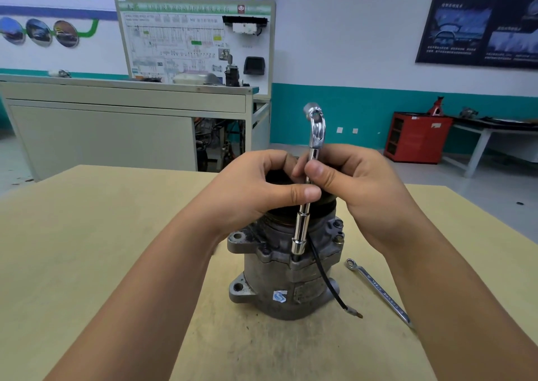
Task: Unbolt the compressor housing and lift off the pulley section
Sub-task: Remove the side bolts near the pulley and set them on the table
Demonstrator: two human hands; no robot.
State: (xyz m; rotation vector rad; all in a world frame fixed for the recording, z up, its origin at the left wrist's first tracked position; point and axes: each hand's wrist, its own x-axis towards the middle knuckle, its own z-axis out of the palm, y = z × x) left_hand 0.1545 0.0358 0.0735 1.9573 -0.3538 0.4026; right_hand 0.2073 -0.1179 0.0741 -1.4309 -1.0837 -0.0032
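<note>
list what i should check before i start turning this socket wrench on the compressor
1. Socket on the bolt: the socket wrench stands upright with its lower end down at the housing flange, and the bolt head is hidden. Cannot tell.
2. Grip: the left hand and right hand both pinch the shaft. Ok.
3. Compressor steady: the compressor stands on end on the table, with no clamp in view. Not ok.
4. Wire clear: the black wire runs right beside the socket. Not ok.
5. Other bolts out: the flange bolts on the right are in place. Not ok.
6. Spanner out of the way: it lies on the table, apart from the compressor. Ok.
</note>
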